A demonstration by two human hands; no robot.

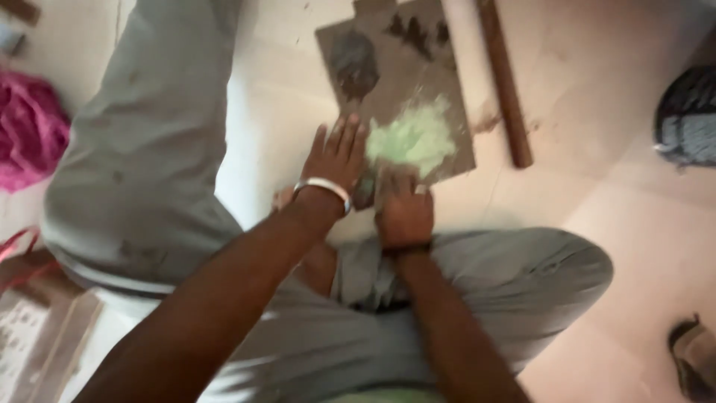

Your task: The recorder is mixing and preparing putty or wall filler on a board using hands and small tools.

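A flat grey-brown board lies on the pale floor in front of me, with a heap of pale green powder on its near part and dark smears at its far end. My left hand, a silver bangle on its wrist, rests flat with fingers spread on the board's near left edge, beside the green heap. My right hand is curled at the board's near edge, just below the powder; whether it holds something is hidden by blur. My legs in grey trousers are folded around the board.
A long brown wooden stick lies on the floor right of the board. A pink cloth sits at far left, a dark grey bundle at far right, and a dark object at bottom right.
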